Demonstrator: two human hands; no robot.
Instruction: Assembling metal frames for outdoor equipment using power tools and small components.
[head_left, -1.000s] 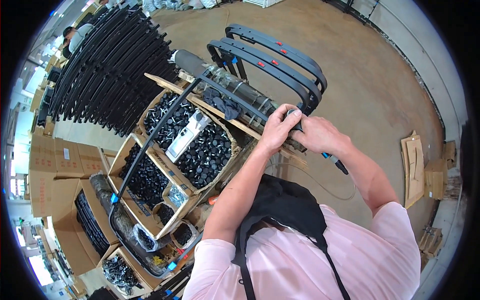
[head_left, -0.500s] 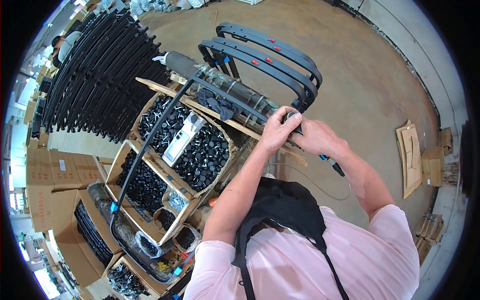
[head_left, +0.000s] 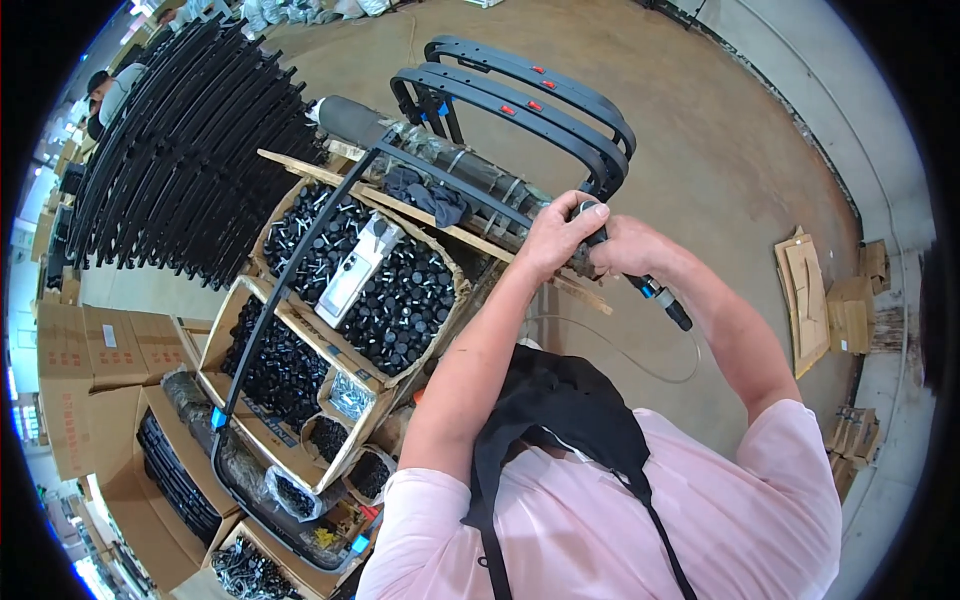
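Note:
My left hand is closed around the right end of a bent black tube frame, its thumb on a dark rounded piece. The frame slants across the boxes and curves down to the lower left, with blue pieces on it. Right beside it, my right hand is closed on a black-and-blue handheld power screwdriver, whose rear end sticks out toward the lower right. The tool's tip is hidden between my hands. Behind them, a padded, wrapped bar carries a dark cloth.
Open cartons hold black round-headed screws, with a white device lying on top. More black frames with red pieces stand ahead. A tall stack of black bars is at left. Flattened cardboard leans at right. A thin hose loops nearby.
The view has shifted slightly, moving the scene a little left and up. My right hand has turned, and more of the screwdriver's rear shows. My left hand keeps its grip.

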